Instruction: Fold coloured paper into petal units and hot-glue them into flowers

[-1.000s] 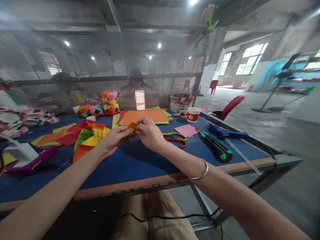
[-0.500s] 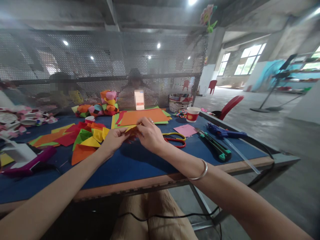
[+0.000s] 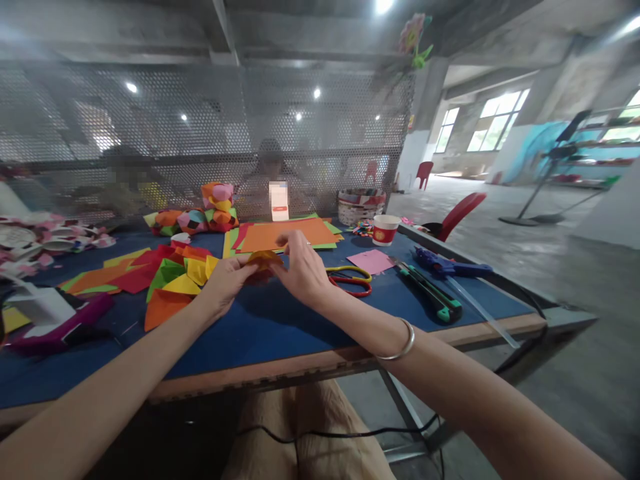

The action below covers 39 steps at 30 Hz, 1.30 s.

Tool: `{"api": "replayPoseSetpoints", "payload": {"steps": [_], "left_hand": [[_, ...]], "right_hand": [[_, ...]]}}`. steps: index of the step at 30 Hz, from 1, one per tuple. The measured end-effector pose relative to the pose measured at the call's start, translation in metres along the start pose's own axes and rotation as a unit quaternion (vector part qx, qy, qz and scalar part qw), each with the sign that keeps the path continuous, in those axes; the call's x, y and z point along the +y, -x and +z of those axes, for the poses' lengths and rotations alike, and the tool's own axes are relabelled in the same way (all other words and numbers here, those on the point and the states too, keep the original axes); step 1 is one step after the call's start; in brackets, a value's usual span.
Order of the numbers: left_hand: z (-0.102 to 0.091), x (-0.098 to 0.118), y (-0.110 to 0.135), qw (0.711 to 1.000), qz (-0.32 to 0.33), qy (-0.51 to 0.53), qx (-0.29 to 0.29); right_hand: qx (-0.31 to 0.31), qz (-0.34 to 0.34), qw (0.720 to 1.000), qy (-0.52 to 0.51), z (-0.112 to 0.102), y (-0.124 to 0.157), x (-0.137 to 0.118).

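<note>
Pinching a small yellow-gold paper piece (image 3: pixel 261 257) by its near left side: left hand (image 3: pixel 223 285), thumb and fingers closed on it. Right hand (image 3: pixel 304 270) at the paper's other end, index finger bent up and away, thumb close to the edge (whether it grips or only touches, cannot tell). Paper is held above the blue tabletop (image 3: pixel 280 323), between the hands, just in front of a stack of coloured sheets (image 3: pixel 290 233), orange uppermost. Left of the left hand: folded papers (image 3: pixel 173 287) in red, green, yellow and orange. Right of the right hand: scissors (image 3: pixel 369 285) with yellow and red handles, near a pink sheet (image 3: pixel 370 262); beyond, a green-and-black cutter (image 3: pixel 429 290) and a blue glue gun (image 3: pixel 453 265). Red-and-white cup (image 3: pixel 385 231) behind the pink sheet. Silver bangle (image 3: pixel 407 341) on the right wrist.
</note>
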<state>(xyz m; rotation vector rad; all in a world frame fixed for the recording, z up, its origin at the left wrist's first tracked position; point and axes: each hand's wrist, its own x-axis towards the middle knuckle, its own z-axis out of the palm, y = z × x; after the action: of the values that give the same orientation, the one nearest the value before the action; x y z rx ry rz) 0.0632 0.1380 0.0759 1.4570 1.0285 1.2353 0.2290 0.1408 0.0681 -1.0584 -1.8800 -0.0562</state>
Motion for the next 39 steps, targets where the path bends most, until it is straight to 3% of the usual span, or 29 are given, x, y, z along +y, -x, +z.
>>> {"api": "replayPoseSetpoints", "payload": {"steps": [4, 8, 19, 35, 39], "left_hand": [[-0.0004, 0.0011, -0.0016, 1.0, -0.006, -0.007, 0.01], [-0.0009, 0.0004, -0.0034, 1.0, -0.011, -0.016, 0.01], [-0.0036, -0.0009, -0.0019, 0.998, 0.009, -0.031, -0.048], [-0.0078, -0.003, -0.0039, 0.999, -0.039, 0.003, -0.003], [-0.0071, -0.0012, -0.0037, 0.999, -0.031, -0.001, -0.017]], "right_hand": [[-0.087, 0.11, 0.989, -0.044, 0.0034, -0.0026, 0.0021], [-0.143, 0.114, 0.983, 0.0, 0.0017, -0.0045, -0.0007], [-0.149, 0.114, 0.982, -0.001, -0.0027, -0.0058, -0.0036], [-0.149, 0.071, 0.985, -0.043, 0.0008, -0.0023, -0.0029], [-0.152, 0.1, 0.982, -0.054, 0.0005, -0.0043, -0.0036]]}}
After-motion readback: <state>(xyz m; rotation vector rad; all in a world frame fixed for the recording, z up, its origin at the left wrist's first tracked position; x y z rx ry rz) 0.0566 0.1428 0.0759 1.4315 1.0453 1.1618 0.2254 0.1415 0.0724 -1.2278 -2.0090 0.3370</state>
